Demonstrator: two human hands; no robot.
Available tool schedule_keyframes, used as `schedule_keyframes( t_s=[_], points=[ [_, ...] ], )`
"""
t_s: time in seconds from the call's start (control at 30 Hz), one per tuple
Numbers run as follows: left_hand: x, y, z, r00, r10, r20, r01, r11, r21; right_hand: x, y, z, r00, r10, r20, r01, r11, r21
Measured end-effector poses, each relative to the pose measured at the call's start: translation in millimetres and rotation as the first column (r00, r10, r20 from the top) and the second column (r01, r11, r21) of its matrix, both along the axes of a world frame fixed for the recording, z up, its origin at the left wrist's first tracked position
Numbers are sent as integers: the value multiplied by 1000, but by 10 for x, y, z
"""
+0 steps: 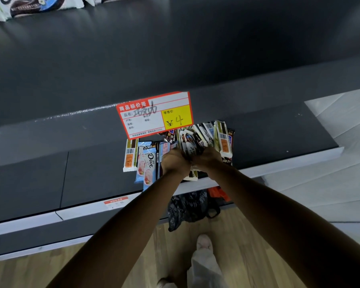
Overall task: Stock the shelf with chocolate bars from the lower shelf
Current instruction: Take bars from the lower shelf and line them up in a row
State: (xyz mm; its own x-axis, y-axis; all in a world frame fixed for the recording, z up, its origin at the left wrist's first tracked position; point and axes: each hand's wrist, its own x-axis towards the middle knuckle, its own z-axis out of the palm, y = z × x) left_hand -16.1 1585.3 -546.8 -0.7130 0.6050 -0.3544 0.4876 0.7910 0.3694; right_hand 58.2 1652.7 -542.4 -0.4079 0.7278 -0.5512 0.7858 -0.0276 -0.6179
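Dark shelf (92,163) is carrying chocolate bars (222,140); left hand (176,161) and right hand (208,159) are squeezing a bunch. Probably light, slippery: gripping the middles seems safest.

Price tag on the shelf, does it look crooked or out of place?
Yes. The price tag sits tilted, right end higher, and the chocolate bars below it lie jumbled at mixed angles, not in neat rows.

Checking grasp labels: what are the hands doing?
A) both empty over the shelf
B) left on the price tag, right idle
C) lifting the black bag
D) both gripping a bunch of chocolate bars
D: the left hand and right hand both curl around a bunch of chocolate bars on the shelf.
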Motion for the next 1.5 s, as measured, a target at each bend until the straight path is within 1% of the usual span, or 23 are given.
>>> schedule_keyframes(
  t_s=[0.07,0.13,0.2,0.23,0.27,0.33,0.4,0.5,0.57,0.63,0.7,0.73,0.8,0.87,0.97,1.03,1.13,1.27,1.4,1.5],
  points=[
    [-14,-7,35,997,42,64,-40,999,-30,29,-3,18,997,-31,-67,25,996,-88],
    [-38,-8,68,983,100,153,-97,995,-31,57,-9,38,986,-102,-130,73,974,-214],
    [-59,-27,104,962,128,239,-129,992,-10,82,-20,76,975,-169,-145,113,935,-335],
    [-63,-46,137,951,133,278,-140,990,4,94,-29,109,974,-177,-142,111,917,-383],
    [-75,-74,160,929,157,334,-177,984,31,107,-36,132,977,-166,-136,97,906,-412],
    [-100,-144,202,853,202,481,-271,959,77,148,-46,173,983,-139,-119,75,901,-428],
    [-119,-228,240,845,196,498,-267,961,75,191,-37,211,984,-138,-113,78,903,-423],
    [-144,-367,280,887,154,436,-211,974,86,242,-2,245,985,-143,-98,94,916,-391],
    [-162,-456,316,904,98,416,-156,982,106,274,16,249,992,-100,-77,70,942,-327],
    [-183,-531,310,947,16,321,-40,997,68,309,5,275,998,-16,-57,1,967,-253],
    [-187,-599,308,980,-90,177,79,995,63,336,-18,297,998,41,-43,-49,979,-199],
    [-186,-630,285,982,-140,125,131,988,76,351,-36,306,998,60,-34,-65,982,-178],
    [-180,-685,221,976,-207,71,201,976,85,378,-82,338,995,94,-17,-96,985,-144],
    [-163,-715,187,968,-248,31,246,968,44,407,-118,361,991,131,-5,-131,986,-106],
    [-146,-722,192,951,-302,-67,303,953,2,474,-157,425,981,193,22,-193,981,-24],
    [-143,-738,214,927,-349,-140,348,937,-35,527,-165,454,966,250,64,-254,965,66],
    [-176,-828,264,888,-394,-237,394,918,-50,604,-165,471,922,349,171,-384,882,274],
    [-238,-1046,412,813,-444,-376,453,889,-69,666,-201,508,879,419,229,-474,711,519],
    [-346,-1350,585,780,-449,-437,495,869,-9,675,-349,616,855,473,212,-477,556,681],
    [-418,-1640,775,731,-427,-532,530,846,50,673,-496,735,832,523,184,-422,381,823]
  ],
)
